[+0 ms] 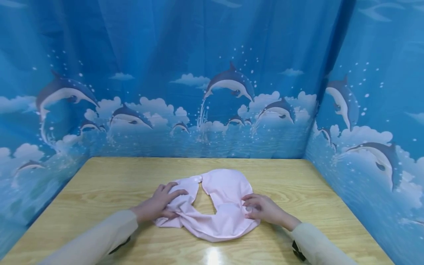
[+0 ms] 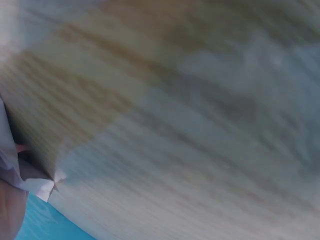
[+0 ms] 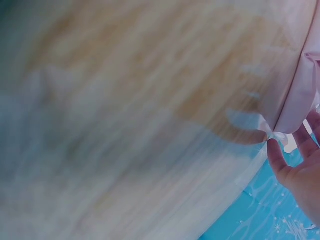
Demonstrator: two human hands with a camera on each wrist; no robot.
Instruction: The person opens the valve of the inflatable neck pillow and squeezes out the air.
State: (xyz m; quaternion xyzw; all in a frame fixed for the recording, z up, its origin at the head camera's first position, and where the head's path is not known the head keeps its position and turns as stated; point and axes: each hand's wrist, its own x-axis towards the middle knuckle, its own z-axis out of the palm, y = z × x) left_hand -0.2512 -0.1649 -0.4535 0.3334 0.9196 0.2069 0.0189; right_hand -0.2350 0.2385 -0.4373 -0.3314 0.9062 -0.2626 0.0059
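A pale pink cloth baby bib [image 1: 228, 217] lies on the table in a ring, its neck opening showing wood through the middle. At its far side the two ends meet by a small white tab. My left hand [image 1: 164, 202] grips the bunched left part, fingers over the cloth and thumb at the near side. On the right edge, my right hand [image 1: 261, 209] pinches the cloth between thumb and fingers. The left wrist view catches a raised fold of the bib [image 2: 7, 150] beside the hand. In the right wrist view, the thumb and fingers meet the bib's edge [image 3: 295, 105].
The glossy wood-grain table [image 1: 116, 180] reflects light near its front. Blue curtains [image 1: 159, 73] printed with dolphins and clouds stand along its back and sides. Light-coloured sleeves [image 1: 109, 232] cover both forearms.
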